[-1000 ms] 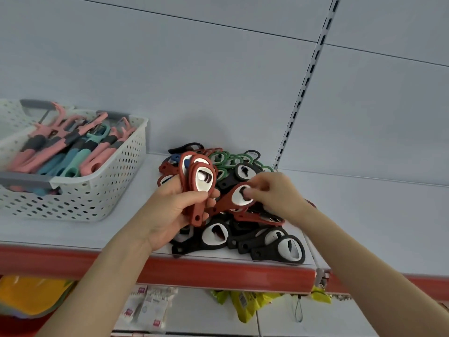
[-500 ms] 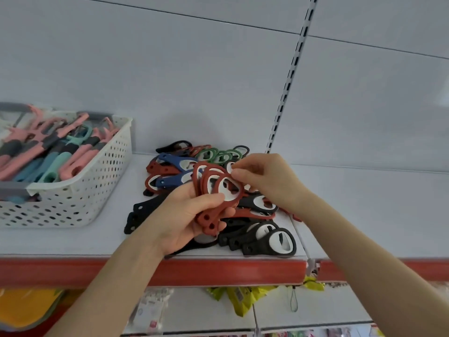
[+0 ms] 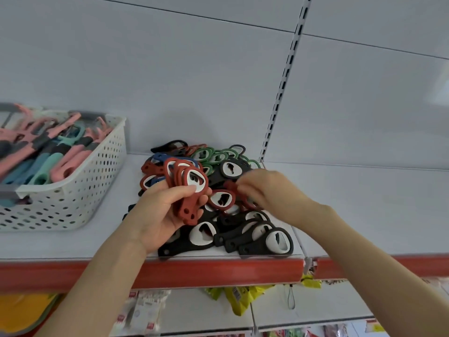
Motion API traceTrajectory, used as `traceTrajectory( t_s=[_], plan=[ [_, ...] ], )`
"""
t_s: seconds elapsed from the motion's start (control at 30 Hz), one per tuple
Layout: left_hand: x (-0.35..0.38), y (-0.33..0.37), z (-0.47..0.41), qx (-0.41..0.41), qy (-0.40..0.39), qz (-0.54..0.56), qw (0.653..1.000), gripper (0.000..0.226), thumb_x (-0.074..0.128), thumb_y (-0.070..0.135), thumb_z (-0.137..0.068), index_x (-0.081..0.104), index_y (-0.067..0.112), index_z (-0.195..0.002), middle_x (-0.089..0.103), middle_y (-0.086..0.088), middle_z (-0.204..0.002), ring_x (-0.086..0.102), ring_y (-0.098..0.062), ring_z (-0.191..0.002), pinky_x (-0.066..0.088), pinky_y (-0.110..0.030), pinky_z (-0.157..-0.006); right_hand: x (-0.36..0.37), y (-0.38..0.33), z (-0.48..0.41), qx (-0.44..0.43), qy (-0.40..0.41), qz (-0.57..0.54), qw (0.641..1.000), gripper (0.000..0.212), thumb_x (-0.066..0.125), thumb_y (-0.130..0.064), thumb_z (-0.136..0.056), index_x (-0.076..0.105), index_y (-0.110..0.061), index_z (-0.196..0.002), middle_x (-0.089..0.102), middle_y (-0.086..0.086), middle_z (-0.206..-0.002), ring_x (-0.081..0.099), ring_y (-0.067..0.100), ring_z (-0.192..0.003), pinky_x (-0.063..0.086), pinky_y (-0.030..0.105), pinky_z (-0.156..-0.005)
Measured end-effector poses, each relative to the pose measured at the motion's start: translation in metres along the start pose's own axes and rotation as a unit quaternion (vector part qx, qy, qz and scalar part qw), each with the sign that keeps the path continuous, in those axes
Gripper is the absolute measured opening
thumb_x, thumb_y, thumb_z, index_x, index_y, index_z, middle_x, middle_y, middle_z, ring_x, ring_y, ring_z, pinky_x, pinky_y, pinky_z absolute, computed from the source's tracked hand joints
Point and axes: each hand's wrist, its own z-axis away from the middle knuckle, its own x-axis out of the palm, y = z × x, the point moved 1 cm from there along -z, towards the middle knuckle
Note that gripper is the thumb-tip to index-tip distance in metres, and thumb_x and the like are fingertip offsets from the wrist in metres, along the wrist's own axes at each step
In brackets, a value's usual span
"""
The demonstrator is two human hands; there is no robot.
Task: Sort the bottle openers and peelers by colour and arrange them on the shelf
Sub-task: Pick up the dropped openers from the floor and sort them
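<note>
Sorting looks only part done, judging by the heap in front of you. Your left hand (image 3: 160, 215) holds a fanned stack of red rubber-coated bottle openers with white oval inserts (image 3: 192, 188). Its grip is closed round their handles, with the thumb pressed across the nearest one, above the middle of the white shelf with the red front strip (image 3: 73, 244). Your right hand (image 3: 267, 190) reaches into the pile just right of that stack. Its fingers curl in a narrow grip on the handle end of a loose red opener (image 3: 222, 199) that lies on top of the black ones.

So the reds are being gathered, and a few more red openers (image 3: 148, 166) sit at the far left of the pile beside a blue opener (image 3: 160, 158). The black openers (image 3: 255, 239) lie near the front edge, roughly side by side but overlapping. The green openers (image 3: 213, 154) bunch at the far side against the back panel. No colour has its own clear row yet.

To the left, the white perforated plastic basket (image 3: 85, 190) holds pink and teal peelers (image 3: 48, 154) mixed together. That half of the job appears untouched.
</note>
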Motion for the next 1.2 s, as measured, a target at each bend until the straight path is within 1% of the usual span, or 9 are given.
traceTrajectory(
  t_s=[0.1, 0.17, 0.27, 0.4, 0.47, 0.63, 0.8, 0.97, 1.2],
  plan=[
    [-0.002, -0.002, -0.001, -0.029, 0.005, 0.023, 0.999, 0.027, 0.05, 0.02, -0.091, 0.061, 0.004, -0.111, 0.068, -0.02, -0.098, 0.065, -0.018, -0.069, 0.054, -0.029, -0.054, -0.014, -0.012, -0.006, -0.025, 0.22, -0.099, 0.97, 0.021, 0.052, -0.015, -0.092, 0.066, 0.0, -0.096, 0.065, 0.01, -0.086, 0.058, 0.015, -0.08, 0.045, 0.02, -0.075],
    [0.003, -0.003, -0.002, -0.053, -0.009, 0.044, 0.998, 0.037, 0.049, 0.035, -0.089, 0.062, 0.007, -0.11, 0.068, -0.017, -0.097, 0.066, -0.02, -0.072, 0.055, -0.03, -0.055, -0.012, -0.026, -0.009, -0.077, 0.264, -0.147, 0.95, 0.023, 0.051, -0.015, -0.09, 0.068, 0.0, -0.096, 0.066, 0.004, -0.085, 0.057, 0.008, -0.08, 0.045, 0.014, -0.076],
    [0.011, -0.001, 0.0, -0.04, -0.044, 0.073, 0.996, 0.033, 0.055, 0.036, -0.079, 0.067, 0.009, -0.094, 0.067, -0.01, -0.083, 0.065, -0.018, -0.07, 0.056, -0.028, -0.056, 0.006, -0.047, -0.01, -0.142, 0.167, -0.198, 0.955, 0.023, 0.053, -0.015, -0.089, 0.068, -0.001, -0.098, 0.068, 0.001, -0.091, 0.06, 0.007, -0.089, 0.048, 0.02, -0.083],
    [0.003, 0.003, 0.002, -0.005, -0.03, 0.088, 0.996, 0.027, 0.057, 0.008, -0.075, 0.063, 0.002, -0.101, 0.07, -0.013, -0.086, 0.068, -0.015, -0.068, 0.055, -0.023, -0.054, 0.006, -0.04, -0.009, -0.006, 0.119, -0.347, 0.93, 0.014, 0.054, -0.009, -0.091, 0.067, -0.008, -0.097, 0.069, 0.0, -0.089, 0.062, 0.006, -0.086, 0.048, 0.016, -0.079],
    [-0.002, 0.003, 0.002, 0.014, -0.017, 0.05, 0.999, 0.027, 0.056, 0.002, -0.079, 0.062, 0.003, -0.105, 0.07, -0.014, -0.092, 0.069, -0.015, -0.072, 0.055, -0.023, -0.056, 0.006, -0.026, -0.012, 0.096, 0.123, -0.288, 0.945, 0.011, 0.057, -0.018, -0.091, 0.066, -0.012, -0.09, 0.068, 0.002, -0.086, 0.061, 0.01, -0.08, 0.044, 0.013, -0.07],
    [-0.005, -0.001, 0.003, 0.06, 0.009, -0.035, 0.998, 0.029, 0.057, -0.001, -0.082, 0.061, 0.01, -0.108, 0.071, -0.009, -0.09, 0.07, -0.015, -0.076, 0.055, -0.023, -0.058, 0.023, -0.021, -0.015, 0.23, -0.082, 0.028, 0.969, 0.036, 0.056, -0.051, -0.084, 0.057, -0.016, -0.093, 0.061, 0.0, -0.083, 0.059, 0.023, -0.083, 0.037, 0.027, -0.058],
    [-0.007, -0.002, 0.002, 0.077, 0.023, -0.065, 0.995, 0.029, 0.058, -0.002, -0.082, 0.062, 0.018, -0.104, 0.072, -0.005, -0.091, 0.07, -0.015, -0.078, 0.053, -0.028, -0.065, 0.025, -0.028, -0.022, 0.226, -0.084, 0.063, 0.968, 0.03, 0.056, -0.038, -0.087, 0.06, -0.009, -0.095, 0.062, 0.006, -0.084, 0.059, 0.027, -0.083, 0.038, 0.029, -0.062],
    [-0.012, 0.001, 0.001, 0.08, 0.021, -0.069, 0.994, 0.026, 0.059, 0.001, -0.082, 0.063, 0.014, -0.103, 0.07, -0.006, -0.091, 0.069, -0.015, -0.076, 0.054, -0.026, -0.059, 0.005, -0.003, -0.017, 0.222, 0.0, -0.171, 0.96, 0.013, 0.058, -0.016, -0.088, 0.066, -0.013, -0.099, 0.059, -0.002, -0.07, 0.053, 0.015, -0.064, 0.041, 0.021, -0.06],
    [0.013, 0.002, -0.007, 0.049, -0.043, -0.071, 0.995, 0.045, 0.065, 0.027, -0.065, 0.06, 0.011, -0.107, 0.068, -0.011, -0.092, 0.067, -0.019, -0.075, 0.051, -0.031, -0.064, -0.048, 0.008, -0.003, 0.098, 0.025, -0.308, 0.946, 0.028, 0.057, -0.009, -0.09, 0.067, -0.036, -0.087, 0.069, 0.007, -0.088, 0.06, 0.012, -0.081, 0.049, 0.023, -0.078]
  ],
)
